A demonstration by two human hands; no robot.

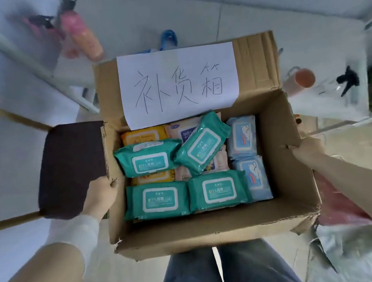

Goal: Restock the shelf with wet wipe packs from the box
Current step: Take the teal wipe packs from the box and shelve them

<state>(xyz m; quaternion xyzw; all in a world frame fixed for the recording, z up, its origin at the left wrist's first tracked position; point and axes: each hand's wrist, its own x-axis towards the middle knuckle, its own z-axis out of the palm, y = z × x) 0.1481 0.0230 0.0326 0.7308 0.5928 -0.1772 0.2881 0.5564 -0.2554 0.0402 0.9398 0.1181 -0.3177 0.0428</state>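
Teal packs (149, 161) cover most of the yellow packs (142, 135) beneath. The box (257, 63) hides most of a blue object (168, 38) behind its far flap. The pink bottle (81, 35) at far left is blurred.

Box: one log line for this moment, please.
box: held | left hand: grips left wall | right hand: grips right wall | wipe packs: inside

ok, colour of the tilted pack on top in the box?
Teal green with a white-framed label: tilted pack in the box, head view.

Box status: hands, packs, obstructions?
Left hand grips box left wall, right hand grips right wall. Wet wipe packs all inside, none picked. Top open, nothing covering them.
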